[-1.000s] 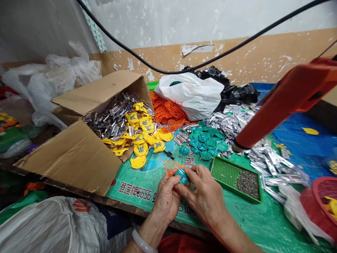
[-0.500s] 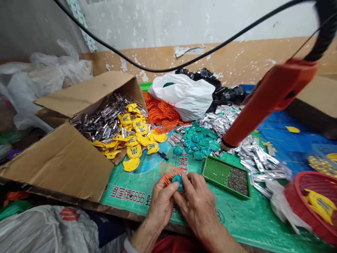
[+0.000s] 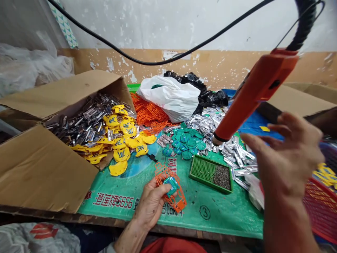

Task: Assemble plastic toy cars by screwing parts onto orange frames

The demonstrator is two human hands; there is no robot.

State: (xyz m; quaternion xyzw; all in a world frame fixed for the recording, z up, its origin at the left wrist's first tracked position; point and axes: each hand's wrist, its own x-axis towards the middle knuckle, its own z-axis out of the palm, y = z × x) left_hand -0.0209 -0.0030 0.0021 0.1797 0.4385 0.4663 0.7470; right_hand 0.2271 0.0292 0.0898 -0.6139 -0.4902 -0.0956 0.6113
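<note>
My left hand is closed on an orange plastic lattice piece together with a green-and-blue plastic piece; the thumb presses on the green piece. My right hand is raised to the right with fingers apart and nothing in it. Just left of it an orange electric screwdriver hangs tilted, its lower end over the metal parts. Between the hands lies a green tray with small dark screws at one end.
An open cardboard box spills metal pieces and yellow pieces. Behind the green pieces lie orange lattices and a white bag. Silver strips lie right, near a red basket. A black cable hangs across.
My right hand has let go of the green piece and moved up and right toward the screwdriver, opening. My left hand keeps the orange and green pieces. The view has shifted right.
</note>
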